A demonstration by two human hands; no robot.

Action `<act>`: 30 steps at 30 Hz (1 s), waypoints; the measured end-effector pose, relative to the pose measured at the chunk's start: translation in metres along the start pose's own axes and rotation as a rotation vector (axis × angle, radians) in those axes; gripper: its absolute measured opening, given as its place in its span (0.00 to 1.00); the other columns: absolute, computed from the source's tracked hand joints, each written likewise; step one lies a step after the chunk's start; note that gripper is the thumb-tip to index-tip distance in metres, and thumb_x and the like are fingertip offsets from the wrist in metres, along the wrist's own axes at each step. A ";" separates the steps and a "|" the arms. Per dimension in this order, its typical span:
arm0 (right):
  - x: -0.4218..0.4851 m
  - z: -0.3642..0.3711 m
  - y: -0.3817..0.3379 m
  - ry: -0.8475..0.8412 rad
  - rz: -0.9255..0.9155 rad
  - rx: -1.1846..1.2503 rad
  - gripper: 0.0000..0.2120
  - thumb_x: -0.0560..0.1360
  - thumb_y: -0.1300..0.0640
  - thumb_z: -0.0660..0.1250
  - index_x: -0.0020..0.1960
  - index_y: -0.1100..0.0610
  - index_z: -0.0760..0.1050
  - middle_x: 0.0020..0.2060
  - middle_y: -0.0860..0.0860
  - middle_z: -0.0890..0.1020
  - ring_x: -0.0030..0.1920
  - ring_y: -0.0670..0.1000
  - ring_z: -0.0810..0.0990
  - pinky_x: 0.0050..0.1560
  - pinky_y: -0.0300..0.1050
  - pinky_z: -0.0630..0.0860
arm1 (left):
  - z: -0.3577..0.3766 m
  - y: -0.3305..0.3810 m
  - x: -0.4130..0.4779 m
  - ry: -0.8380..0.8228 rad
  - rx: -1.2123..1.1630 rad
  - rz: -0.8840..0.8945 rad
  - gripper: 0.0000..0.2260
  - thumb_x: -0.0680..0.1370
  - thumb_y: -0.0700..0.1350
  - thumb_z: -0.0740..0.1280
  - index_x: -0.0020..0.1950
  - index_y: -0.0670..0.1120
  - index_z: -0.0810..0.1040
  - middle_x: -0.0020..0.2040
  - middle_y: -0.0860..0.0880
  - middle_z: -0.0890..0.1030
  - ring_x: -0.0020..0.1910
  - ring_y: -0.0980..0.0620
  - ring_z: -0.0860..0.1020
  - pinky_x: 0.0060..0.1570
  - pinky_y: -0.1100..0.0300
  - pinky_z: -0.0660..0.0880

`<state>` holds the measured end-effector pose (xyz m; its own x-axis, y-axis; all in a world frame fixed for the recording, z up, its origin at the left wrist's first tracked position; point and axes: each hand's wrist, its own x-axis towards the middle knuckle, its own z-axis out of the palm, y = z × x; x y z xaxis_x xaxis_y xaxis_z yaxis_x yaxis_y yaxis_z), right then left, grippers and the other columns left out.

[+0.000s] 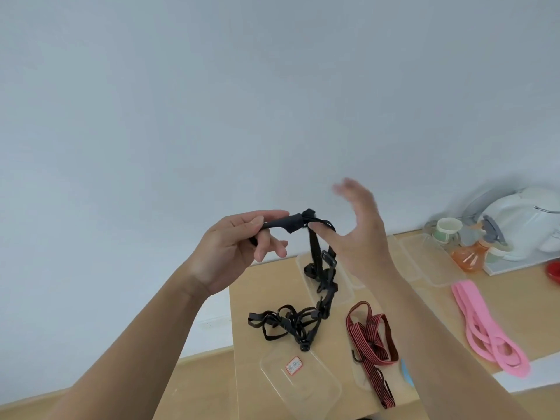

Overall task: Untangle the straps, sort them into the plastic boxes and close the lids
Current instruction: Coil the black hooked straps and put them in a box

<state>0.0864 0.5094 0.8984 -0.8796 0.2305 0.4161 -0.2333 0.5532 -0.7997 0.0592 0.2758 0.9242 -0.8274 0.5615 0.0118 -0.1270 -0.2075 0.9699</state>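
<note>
Left hand (236, 247) pinches tangled black webbing strap (312, 248); right hand (360, 237) fingers splayed.

A plain, evenly lit, pale grey-blue wall (212, 86) filled the upper frame. At lower left, a white skirting board (212, 327) met a tan floor (209, 389). A light wooden bench (242, 301) occupied the lower right.

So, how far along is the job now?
Done: nothing visible; the far clear box is open and empty. In hand: the left hand grips one end of the black strap, its tangle on the table; the right hand is open beside it. Left: red striped strap, pink strap, then closing the boxes.
</note>
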 end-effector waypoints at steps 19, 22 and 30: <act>0.023 -0.014 -0.060 -0.528 0.056 0.270 0.06 0.76 0.54 0.75 0.47 0.56 0.81 0.32 0.50 0.80 0.32 0.49 0.80 0.41 0.48 0.79 | -0.009 0.052 0.009 0.063 0.053 -0.056 0.17 0.82 0.35 0.52 0.60 0.34 0.80 0.25 0.45 0.68 0.26 0.44 0.72 0.53 0.45 0.80; 0.027 -0.018 -0.061 -0.530 0.067 0.291 0.04 0.78 0.54 0.72 0.48 0.55 0.83 0.28 0.44 0.76 0.29 0.47 0.74 0.38 0.45 0.80 | -0.010 0.058 0.008 0.086 0.157 -0.075 0.18 0.83 0.34 0.51 0.60 0.35 0.79 0.26 0.43 0.70 0.26 0.42 0.73 0.53 0.45 0.80; 0.028 -0.014 -0.071 -0.465 -0.001 0.042 0.16 0.83 0.47 0.63 0.45 0.57 0.81 0.27 0.46 0.68 0.28 0.47 0.64 0.31 0.42 0.62 | 0.009 0.071 0.006 -0.065 0.689 -0.095 0.12 0.85 0.47 0.62 0.50 0.41 0.79 0.35 0.43 0.78 0.35 0.40 0.83 0.57 0.45 0.81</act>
<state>0.0842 0.4872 0.9729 -0.9696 -0.1590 0.1860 -0.2424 0.5181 -0.8202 0.0504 0.2716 0.9950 -0.7928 0.6032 -0.0869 0.1969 0.3884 0.9002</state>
